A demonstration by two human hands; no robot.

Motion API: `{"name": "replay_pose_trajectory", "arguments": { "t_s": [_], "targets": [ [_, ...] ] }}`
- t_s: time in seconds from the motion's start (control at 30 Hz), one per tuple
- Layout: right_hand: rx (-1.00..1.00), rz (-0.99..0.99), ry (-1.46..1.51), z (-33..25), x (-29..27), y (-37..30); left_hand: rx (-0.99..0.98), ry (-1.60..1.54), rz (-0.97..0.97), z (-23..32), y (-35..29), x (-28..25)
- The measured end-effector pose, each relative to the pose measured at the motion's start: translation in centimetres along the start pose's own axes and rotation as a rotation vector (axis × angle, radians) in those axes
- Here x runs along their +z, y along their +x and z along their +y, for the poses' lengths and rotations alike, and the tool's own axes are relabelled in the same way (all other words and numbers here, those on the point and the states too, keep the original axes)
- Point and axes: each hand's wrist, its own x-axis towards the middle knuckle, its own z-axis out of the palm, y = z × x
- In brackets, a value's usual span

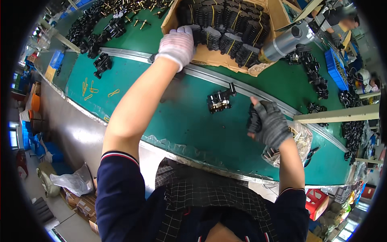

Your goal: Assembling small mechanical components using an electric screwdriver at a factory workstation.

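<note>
Our left hand (pixel 177 44), in a pale glove, reaches across the bench (pixel 189 129) to the near left corner of an open carton (pixel 258 70); its fingers are bent beside the dark coiled pieces (pixel 230 44) packed there in yellow bands, but we cannot tell whether they grip one. Our right hand (pixel 275 124), in a grey glove with bare fingertips, is closed around a dark part (pixel 254 120) above the bench's right side. Between our 2 hands, on the near side of a metal rail (pixel 213 77), we have 1 black assembly (pixel 219 101) lying on the green surface. Another black assembly (pixel 102 65) sits far left, with loose yellow bands (pixel 91 89) nearer us. Just beside our right wrist lies a clear bag (pixel 301 139), and a silver cylinder (pixel 288 42) stands out near the carton's right side.
</note>
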Motion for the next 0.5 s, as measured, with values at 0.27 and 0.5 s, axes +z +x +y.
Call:
{"name": "replay_pose_trajectory", "arguments": {
  "t_s": [0.27, 0.5],
  "targets": [
    [0.046, -0.006, -0.077, 4.4, 2.7, 4.1, -0.098, 0.217, -0.327, 1.0, 3.1, 2.2],
    [-0.017, 0.139, -0.038, 5.6, 4.4, 3.6, 0.185, -0.116, 0.06, 1.1, -6.6, -3.1]
  ]
}}
